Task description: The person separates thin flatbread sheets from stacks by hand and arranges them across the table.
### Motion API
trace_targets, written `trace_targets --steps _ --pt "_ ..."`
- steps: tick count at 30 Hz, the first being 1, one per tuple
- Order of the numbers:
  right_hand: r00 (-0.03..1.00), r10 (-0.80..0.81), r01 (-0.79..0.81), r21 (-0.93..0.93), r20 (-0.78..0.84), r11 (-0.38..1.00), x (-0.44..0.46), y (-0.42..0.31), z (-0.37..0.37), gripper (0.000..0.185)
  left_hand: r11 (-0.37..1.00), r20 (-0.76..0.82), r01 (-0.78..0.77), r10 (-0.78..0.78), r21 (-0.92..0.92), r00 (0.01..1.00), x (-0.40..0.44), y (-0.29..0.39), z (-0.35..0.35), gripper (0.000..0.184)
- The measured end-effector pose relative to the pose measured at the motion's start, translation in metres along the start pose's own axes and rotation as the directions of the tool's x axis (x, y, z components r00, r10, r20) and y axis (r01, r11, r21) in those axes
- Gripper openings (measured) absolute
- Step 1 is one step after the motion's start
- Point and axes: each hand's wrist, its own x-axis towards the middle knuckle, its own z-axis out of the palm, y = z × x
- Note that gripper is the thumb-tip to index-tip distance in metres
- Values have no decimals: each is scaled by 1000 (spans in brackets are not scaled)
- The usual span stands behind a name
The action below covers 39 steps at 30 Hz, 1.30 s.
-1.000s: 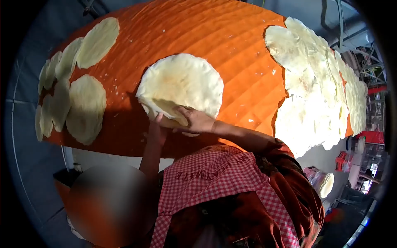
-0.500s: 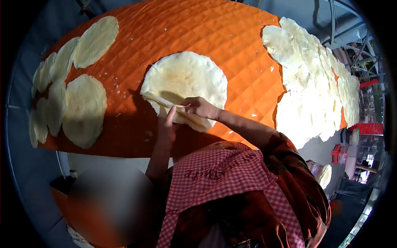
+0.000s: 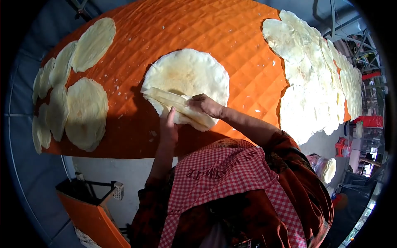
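A round, pale flatbread [image 3: 190, 68], apparently several thin layers thick, lies on the orange quilted cloth [image 3: 240, 45] in front of me. Along its near side a strip of the upper layer is folded back on itself. My right hand [image 3: 206, 105] is closed on this folded strip, fingers bent over it. At the near edge, my left hand [image 3: 168, 127] has its thumb laid up against the bread; its other fingers are mostly hidden at or under the rim.
Several thin flatbreads [image 3: 87, 113] lie spread at the left of the cloth. A large overlapping pile of flatbreads [image 3: 306, 82] covers the right end. Small white crumbs dot the cloth. An orange-sided box [image 3: 93, 215] stands below the table at the lower left.
The folded strip is now broader and stands out more along the near side. My right hand has shifted slightly right with it. My left hand stays near the front edge.
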Motion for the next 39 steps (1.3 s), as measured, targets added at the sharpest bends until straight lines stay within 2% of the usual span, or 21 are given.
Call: trace_targets --steps 2,5,9,12,14,15,16,18,19,20,22,23,24,26,28,31,32,34,36,37,39 --pt "989 148 -146 77 -16 986 -2 -8 0 40 992 -26 -23 27 127 999 3 -5 -7 43" --pt "985 -137 146 82 -101 986 -2 10 13 49 937 -61 -97 124 337 990 12 -22 -29 41" --pt "994 -98 67 -454 -46 889 -17 -49 24 61 900 -85 -202 253 387 964 10 -29 -17 39" --pt "985 -158 73 -653 -72 754 -8 -51 25 30 841 -127 -283 378 462 917 24 -57 -43 38" --pt "962 -221 119 -486 -158 866 0 -49 0 19 933 -297 -162 262 322 918 34 -60 -53 38" --pt "931 -350 225 -589 -106 776 5 -45 -29 18 899 -248 -186 300 396 921 28 -56 -63 39" --pt "935 -321 228 -437 -152 870 6 -41 -63 17 859 -197 -215 337 465 921 22 -52 -73 39" --pt "949 -221 182 -184 -225 966 1 -39 -121 21 974 -242 -177 208 145 948 9 -29 -67 41" --pt "968 50 -22 114 -248 993 -4 -40 -142 21 970 -286 -119 179 213 941 13 -29 -76 41" --pt "947 123 -100 92 -295 991 -5 -32 -160 21 958 -332 -57 152 280 931 19 -32 -88 42" --pt "933 -45 -52 -258 -356 965 -10 -40 -180 15 956 -365 27 85 292 927 22 -29 -91 42" --pt "930 158 -188 -62 -333 980 -9 -46 -190 15 970 -352 47 40 237 935 22 -29 -93 42" --pt "972 68 -95 -113 -226 989 -10 -68 -184 16 981 -341 70 -4 180 940 20 -27 -89 42" --pt "995 -103 103 -171 7 980 -12 -92 -149 17 939 -119 -90 136 331 984 12 -21 -82 33" --pt "897 -401 442 -415 187 795 2 -91 -99 18 840 83 -250 241 482 967 -8 -6 -61 32" --pt "883 -333 411 -203 332 889 3 -79 -25 29 661 272 -432 336 614 902 -12 9 -28 38" --pt "921 -214 271 -142 327 952 2 -70 -14 33 653 277 -442 346 615 896 -5 -4 -44 38" --pt "960 -28 46 -59 280 997 -3 -70 2 37 872 122 -301 275 385 954 -9 -2 -39 38" --pt "977 104 -105 -7 188 994 -7 -65 6 37 973 -65 0 -15 -231 998 -16 13 -6 39" --pt "990 76 -77 -2 122 997 -13 -67 9 35 975 -61 -16 3 -223 998 -24 21 9 40" --pt "995 -52 59 -70 85 996 -14 -53 19 32 952 -84 -105 134 288 987 -33 28 21 40"
